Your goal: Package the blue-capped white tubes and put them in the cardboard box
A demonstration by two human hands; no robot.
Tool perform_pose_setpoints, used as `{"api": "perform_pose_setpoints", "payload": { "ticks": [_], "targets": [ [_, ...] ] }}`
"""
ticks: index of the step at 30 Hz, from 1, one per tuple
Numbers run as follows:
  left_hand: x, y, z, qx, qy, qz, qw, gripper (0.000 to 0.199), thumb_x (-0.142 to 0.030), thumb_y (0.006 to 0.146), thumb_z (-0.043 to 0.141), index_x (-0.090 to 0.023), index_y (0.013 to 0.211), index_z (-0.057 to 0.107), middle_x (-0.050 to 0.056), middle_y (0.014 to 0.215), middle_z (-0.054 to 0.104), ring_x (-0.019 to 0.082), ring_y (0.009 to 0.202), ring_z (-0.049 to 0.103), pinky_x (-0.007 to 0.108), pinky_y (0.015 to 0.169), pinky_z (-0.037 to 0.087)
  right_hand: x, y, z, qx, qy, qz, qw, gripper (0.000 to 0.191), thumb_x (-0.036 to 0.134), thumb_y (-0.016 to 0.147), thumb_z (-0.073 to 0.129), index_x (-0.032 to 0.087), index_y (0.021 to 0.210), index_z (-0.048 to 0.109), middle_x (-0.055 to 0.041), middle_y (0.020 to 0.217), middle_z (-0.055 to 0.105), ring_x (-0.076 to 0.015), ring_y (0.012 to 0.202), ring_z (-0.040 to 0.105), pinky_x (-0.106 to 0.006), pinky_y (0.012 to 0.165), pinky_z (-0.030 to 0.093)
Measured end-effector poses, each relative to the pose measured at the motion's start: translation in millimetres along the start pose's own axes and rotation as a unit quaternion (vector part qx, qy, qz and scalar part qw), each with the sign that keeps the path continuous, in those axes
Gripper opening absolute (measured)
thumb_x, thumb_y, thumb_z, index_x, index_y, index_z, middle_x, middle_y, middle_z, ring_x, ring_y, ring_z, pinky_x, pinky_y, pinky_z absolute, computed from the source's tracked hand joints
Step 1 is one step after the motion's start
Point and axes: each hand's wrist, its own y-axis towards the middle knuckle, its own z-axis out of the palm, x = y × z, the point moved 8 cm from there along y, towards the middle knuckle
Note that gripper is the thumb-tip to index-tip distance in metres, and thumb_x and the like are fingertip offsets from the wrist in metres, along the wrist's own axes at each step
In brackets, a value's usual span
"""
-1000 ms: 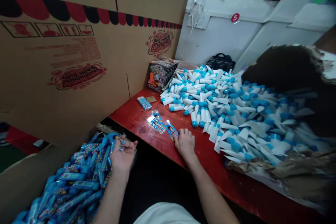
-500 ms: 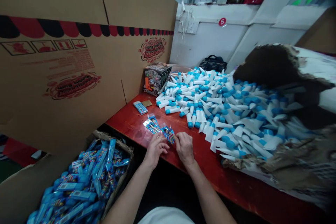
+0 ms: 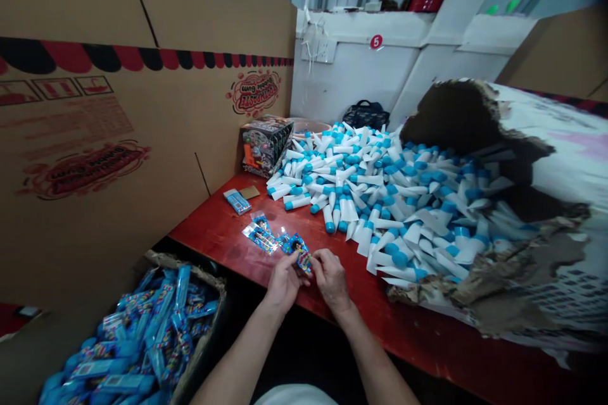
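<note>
Near the front edge of the red table [image 3: 209,228], my left hand [image 3: 284,281] grips a small blue printed packet [image 3: 298,249] between thumb and fingers. My right hand [image 3: 331,277] pinches the same packet at its right end. Just beyond my left hand, other shiny blue wrappers [image 3: 260,234] lie on the table. A flat blue-and-white pack [image 3: 237,201] rests further back, beside a small brown card [image 3: 249,192]. White tubes with blue caps [image 3: 361,180] are heaped behind and right of my hands.
An open carton at lower left holds many filled blue packets [image 3: 142,329]. A large printed cardboard sheet [image 3: 190,101] stands on the left. A torn carton [image 3: 546,253] lies at the right. Behind are a dark printed box [image 3: 266,144] and a black bag [image 3: 365,115].
My left hand has taken hold of the packet, which is now between both hands. The view has shifted, so the surroundings appear further left.
</note>
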Motion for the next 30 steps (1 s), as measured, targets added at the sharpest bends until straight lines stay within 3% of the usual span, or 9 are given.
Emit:
{"api": "perform_pose_setpoints", "payload": {
  "ticks": [4, 7, 12, 15, 19, 23, 26, 30],
  "targets": [
    [-16, 7, -2.0, -0.032, 0.021, 0.104, 0.994, 0.022, -0.025, 0.069, 0.074, -0.015, 0.084, 0.061, -0.001, 0.068, 0.063, 0.01, 0.053, 0.056, 0.019, 0.045, 0.04, -13, 6, 19, 0.047, 0.174, 0.092, 0.979, 0.019, 0.038, 0.085, 0.053, 0.019, 0.09, 0.056, -0.0021, 0.083, 0.063, -0.0162, 0.073, 0.057, -0.026, 0.067, 0.043],
    [-19, 12, -0.3, -0.014, 0.045, 0.115, 0.992, 0.023, -0.027, 0.07, 0.073, -0.015, 0.087, 0.063, 0.0, 0.069, 0.062, 0.009, 0.053, 0.055, 0.019, 0.047, 0.04, -24, 11, 32, 0.084, 0.258, 0.144, 0.952, 0.025, 0.043, 0.081, 0.055, 0.019, 0.077, 0.056, 0.0013, 0.068, 0.059, -0.0142, 0.061, 0.053, -0.024, 0.059, 0.041],
    [-22, 21, 1.7, 0.026, 0.102, 0.052, 0.993, 0.022, -0.031, 0.069, 0.073, -0.014, 0.079, 0.062, 0.001, 0.064, 0.061, 0.011, 0.048, 0.053, 0.021, 0.042, 0.039, -30, 18, 30, 0.092, 0.232, 0.155, 0.956, 0.029, 0.045, 0.078, 0.056, 0.019, 0.065, 0.054, 0.0035, 0.06, 0.052, -0.0126, 0.058, 0.047, -0.024, 0.057, 0.036],
    [-30, 25, 3.8, 0.029, 0.112, 0.066, 0.991, 0.023, -0.032, 0.068, 0.073, -0.012, 0.071, 0.063, 0.002, 0.059, 0.059, 0.01, 0.046, 0.052, 0.02, 0.038, 0.036, -29, 21, 30, 0.092, 0.215, 0.172, 0.957, 0.034, 0.048, 0.078, 0.055, 0.02, 0.061, 0.049, 0.0048, 0.055, 0.047, -0.0113, 0.054, 0.041, -0.023, 0.053, 0.032],
    [-34, 29, 0.0, -0.018, 0.086, 0.099, 0.991, 0.028, -0.037, 0.067, 0.073, -0.013, 0.061, 0.06, 0.001, 0.053, 0.055, 0.009, 0.042, 0.047, 0.019, 0.034, 0.03, -32, 25, 38, 0.088, 0.232, 0.206, 0.947, 0.044, 0.055, 0.078, 0.055, 0.021, 0.055, 0.039, 0.0066, 0.05, 0.036, -0.0095, 0.049, 0.033, -0.023, 0.047, 0.026],
    [-35, 34, -8.2, -0.064, 0.077, 0.125, 0.987, 0.033, -0.04, 0.068, 0.072, -0.014, 0.054, 0.055, -0.002, 0.045, 0.049, 0.007, 0.037, 0.041, 0.019, 0.033, 0.026, -30, 28, 49, 0.115, 0.256, 0.211, 0.936, 0.045, 0.057, 0.081, 0.052, 0.02, 0.058, 0.046, 0.005, 0.052, 0.043, -0.0096, 0.049, 0.036, -0.023, 0.047, 0.026],
    [-40, 37, -14.3, -0.082, 0.087, 0.143, 0.982, 0.033, -0.041, 0.07, 0.07, -0.014, 0.056, 0.056, -0.002, 0.046, 0.051, 0.008, 0.037, 0.043, 0.02, 0.034, 0.029, -26, 30, 58, 0.145, 0.294, 0.203, 0.922, 0.039, 0.056, 0.08, 0.057, 0.018, 0.072, 0.056, 0.0031, 0.058, 0.054, -0.0109, 0.053, 0.043, -0.023, 0.051, 0.032],
    [-44, 36, -16.7, -0.061, 0.077, 0.133, 0.986, 0.026, -0.038, 0.071, 0.07, -0.014, 0.07, 0.061, 0.001, 0.058, 0.061, 0.01, 0.043, 0.051, 0.021, 0.041, 0.038, -31, 31, 63, 0.139, 0.314, 0.21, 0.915, 0.036, 0.052, 0.073, 0.066, 0.018, 0.072, 0.057, 0.0032, 0.059, 0.056, -0.0111, 0.054, 0.045, -0.023, 0.052, 0.033]
  ]
}}
